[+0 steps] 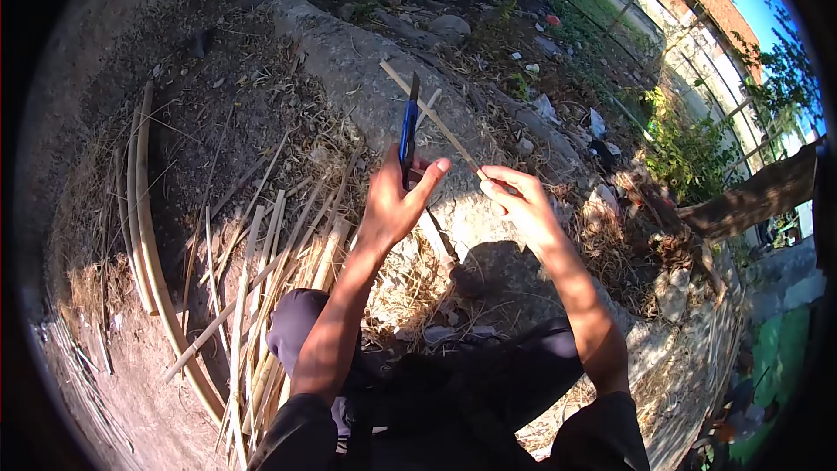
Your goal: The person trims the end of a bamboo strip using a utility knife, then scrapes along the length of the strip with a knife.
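My left hand [392,201] is closed round a blue utility knife [408,129], its blade out and pointing up and away from me. Between the thumb and fingers of my right hand [520,202] is the near end of a thin bamboo strip [447,133]. The strip slants up to the left and crosses behind the knife blade; whether they touch I cannot tell. A second short pale strip [429,108] shows behind it, over the rock ledge [336,57]. My left thumb is stretched toward the strip, apart from my right fingers.
Long split bamboo strips [257,296] lie heaped by my left knee [296,324]. Curved bamboo lengths [144,201] lie farther left on the soil. Dry leaves and litter [545,109] cover the ground ahead. At right are a green shrub [684,144] and a thick log [754,196].
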`<state>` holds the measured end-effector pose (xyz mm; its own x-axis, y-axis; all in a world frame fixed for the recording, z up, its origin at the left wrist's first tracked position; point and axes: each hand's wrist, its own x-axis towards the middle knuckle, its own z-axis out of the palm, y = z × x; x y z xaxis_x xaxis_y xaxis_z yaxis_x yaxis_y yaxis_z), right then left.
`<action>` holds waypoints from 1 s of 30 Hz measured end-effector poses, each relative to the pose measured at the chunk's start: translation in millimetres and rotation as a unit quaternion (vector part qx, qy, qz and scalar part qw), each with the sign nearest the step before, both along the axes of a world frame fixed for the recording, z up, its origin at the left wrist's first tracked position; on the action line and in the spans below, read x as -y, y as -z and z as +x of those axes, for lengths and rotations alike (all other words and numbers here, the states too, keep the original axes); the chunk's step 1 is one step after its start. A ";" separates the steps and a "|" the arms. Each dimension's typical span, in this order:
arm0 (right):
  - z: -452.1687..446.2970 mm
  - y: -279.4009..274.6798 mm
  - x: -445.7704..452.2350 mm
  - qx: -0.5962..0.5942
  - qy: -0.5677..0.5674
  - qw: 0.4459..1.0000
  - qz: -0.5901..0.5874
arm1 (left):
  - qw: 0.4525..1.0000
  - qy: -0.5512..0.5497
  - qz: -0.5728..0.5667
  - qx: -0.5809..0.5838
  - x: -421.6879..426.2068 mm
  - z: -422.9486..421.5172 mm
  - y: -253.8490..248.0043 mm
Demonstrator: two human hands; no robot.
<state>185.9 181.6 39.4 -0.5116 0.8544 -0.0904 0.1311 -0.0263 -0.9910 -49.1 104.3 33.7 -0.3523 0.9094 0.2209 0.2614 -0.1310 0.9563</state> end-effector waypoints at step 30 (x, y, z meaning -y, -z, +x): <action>1.3 -43.0 62.1 -0.110 -0.138 0.930 -0.323 | 0.903 0.119 0.093 0.402 -5.6 -29.8 -2.0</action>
<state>187.2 119.5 82.4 -0.7701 0.4910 -0.4073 0.0179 -0.6215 -0.7832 -78.9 109.9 35.6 -0.2669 0.9540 0.1364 -0.5647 -0.2695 0.7801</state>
